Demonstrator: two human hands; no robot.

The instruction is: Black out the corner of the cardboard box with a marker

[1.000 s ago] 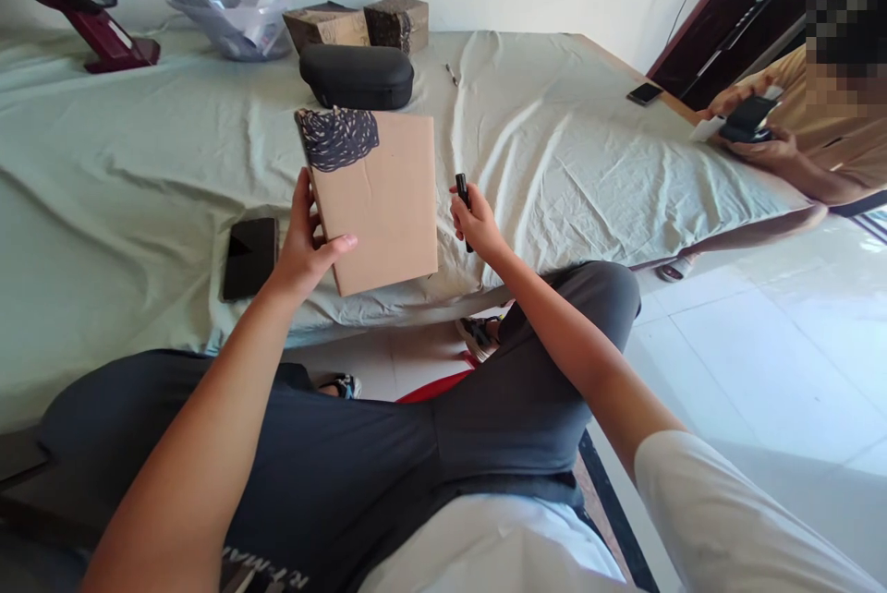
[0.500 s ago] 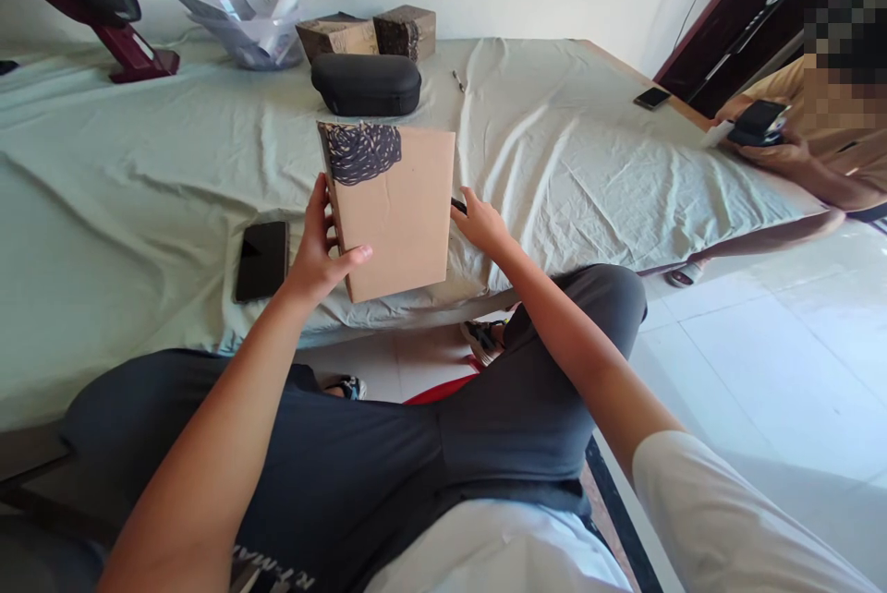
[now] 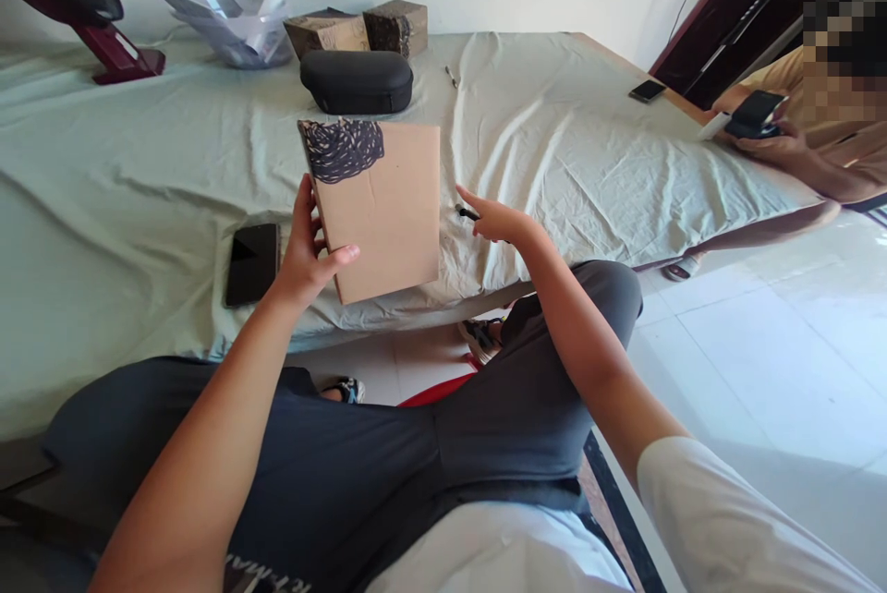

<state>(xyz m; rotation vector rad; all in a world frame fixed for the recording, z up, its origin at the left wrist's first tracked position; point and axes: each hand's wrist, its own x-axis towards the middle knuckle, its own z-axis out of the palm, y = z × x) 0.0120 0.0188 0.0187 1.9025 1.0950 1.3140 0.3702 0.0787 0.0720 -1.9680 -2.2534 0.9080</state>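
My left hand (image 3: 309, 251) grips a brown cardboard box (image 3: 388, 214) by its left side, the thumb lying over the front face and the fingers behind the edge. Dark scribbled lines cover the box's upper left corner. To the right of the box, and apart from it, my right hand (image 3: 497, 216) holds a slim black pen (image 3: 468, 214) with the index finger stretched out. Most of the pen is hidden in the hand, so I cannot tell whether it is a marker. A black tablet or phone (image 3: 252, 266) lies beside my left hand.
Behind the box, a black zip case (image 3: 357, 82) rests on the cloth-covered table (image 3: 589, 168). Two scribbled cardboard boxes (image 3: 394, 28), a clear plastic basket (image 3: 253, 43) and a dark red fan (image 3: 128, 57) stand along the wall. At right, another person's hands (image 3: 776, 145) hold a dark object.
My right hand has moved right, away from the box's edge, so the pen tip now shows. My left hand keeps its hold on the box. The whole view has shifted slightly.
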